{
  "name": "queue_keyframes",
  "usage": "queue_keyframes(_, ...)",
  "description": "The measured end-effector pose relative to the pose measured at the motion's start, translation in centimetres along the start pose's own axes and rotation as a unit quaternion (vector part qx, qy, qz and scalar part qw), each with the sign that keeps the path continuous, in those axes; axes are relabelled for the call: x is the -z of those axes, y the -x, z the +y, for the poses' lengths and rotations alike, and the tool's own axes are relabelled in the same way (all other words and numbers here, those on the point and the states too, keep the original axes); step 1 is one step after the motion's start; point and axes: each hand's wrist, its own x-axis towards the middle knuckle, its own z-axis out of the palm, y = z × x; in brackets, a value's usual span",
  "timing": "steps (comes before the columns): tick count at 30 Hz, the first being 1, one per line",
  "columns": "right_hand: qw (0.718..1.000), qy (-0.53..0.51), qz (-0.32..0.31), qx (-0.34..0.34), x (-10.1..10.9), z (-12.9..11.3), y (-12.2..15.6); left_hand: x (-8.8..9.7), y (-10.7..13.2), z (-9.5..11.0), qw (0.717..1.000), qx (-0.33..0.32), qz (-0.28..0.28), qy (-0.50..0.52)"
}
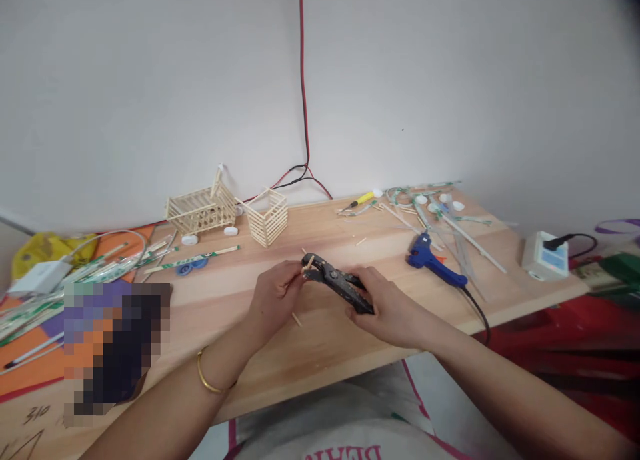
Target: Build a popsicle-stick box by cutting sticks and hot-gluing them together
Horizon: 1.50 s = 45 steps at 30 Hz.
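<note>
My right hand (pixel 387 310) is closed round the handles of black cutting pliers (pixel 334 279), whose jaws point left. My left hand (pixel 276 293) pinches a thin wooden stick (pixel 309 263) and holds it in the plier jaws. Both hands hover just above the wooden table (pixel 320 347), near its middle. A short cut stick piece (pixel 297 319) lies on the table below my left hand. A gold bangle sits on my left wrist.
A stick-built cart with white wheels (pixel 201 211) and a small stick crate (pixel 269 217) stand at the back. A blue glue gun (pixel 434 261) lies to the right, beside loose sticks and wrappers (pixel 440 213). A white power adapter (pixel 545 255) sits far right. Wrapped chopsticks (pixel 195 259) lie left.
</note>
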Motion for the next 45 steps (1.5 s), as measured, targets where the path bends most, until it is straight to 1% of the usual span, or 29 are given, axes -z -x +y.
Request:
queue_keyframes(6, 1.0, -0.008, 0.012, 0.017, -0.6, -0.7, -0.2, 0.0, 0.2, -0.1, 0.999, -0.029, 0.004, -0.023)
queue_keyframes(10, 0.999, -0.019, 0.013, 0.023, -0.7, -0.6, -0.1, 0.0, 0.2, -0.1, 0.998, -0.036, -0.014, -0.044)
queue_keyframes(14, 0.999, -0.011, 0.013, 0.027, -0.6, -0.6, -0.2, 0.0, 0.2, -0.2, 0.998, -0.041, -0.019, -0.048)
queue_keyframes(23, 0.998, 0.057, 0.015, 0.032, -0.6, -0.4, -0.6, -0.1, 0.4, -0.4, 0.997, -0.043, -0.024, -0.055)
queue_keyframes(27, 0.995, 0.094, 0.009, 0.036, -0.8, -0.2, -0.9, -0.3, 0.4, -0.5, 0.998, -0.034, -0.013, -0.06)
queue_keyframes(31, 0.992, 0.128, -0.013, 0.007, -1.1, -0.2, -1.2, -0.4, 0.2, -0.3, 0.996, -0.015, 0.0, -0.093)
queue_keyframes(33, 0.991, 0.127, -0.029, -0.008, -1.1, -0.3, -1.3, -0.6, 0.2, -0.3, 0.992, 0.002, -0.008, -0.123)
queue_keyframes(35, 0.993, 0.108, -0.052, -0.024, -1.1, -0.4, -1.5, -0.8, 0.2, -0.3, 0.986, 0.026, -0.035, -0.162)
queue_keyframes(37, 0.992, 0.07, -0.09, -0.05, -0.9, -0.4, -1.7, -1.0, 0.3, -0.3, 0.975, 0.047, -0.068, -0.208)
queue_keyframes(38, 0.989, 0.039, -0.121, -0.077, -0.8, -0.5, -1.8, -1.2, 0.3, -0.2, 0.967, 0.052, -0.082, -0.235)
queue_keyframes(39, 0.98, -0.002, -0.161, -0.114, -0.7, -0.5, -2.0, -1.3, 0.3, -0.2, 0.959, 0.05, -0.094, -0.262)
queue_keyframes(40, 0.965, -0.051, -0.205, -0.153, -0.5, -0.6, -2.2, -1.4, 0.4, -0.1, 0.951, 0.043, -0.103, -0.288)
queue_keyframes(42, 0.925, -0.145, -0.276, -0.216, -0.2, -0.6, -2.6, -1.5, 0.5, 0.1, 0.936, 0.029, -0.118, -0.33)
queue_keyframes(43, 0.91, -0.178, -0.292, -0.233, -0.1, -0.7, -2.8, -1.5, 0.5, 0.2, 0.931, 0.025, -0.126, -0.341)
queue_keyframes(45, 0.9, -0.209, -0.3, -0.238, -0.2, -0.6, -3.0, -1.5, 0.6, 0.2, 0.93, 0.025, -0.14, -0.34)
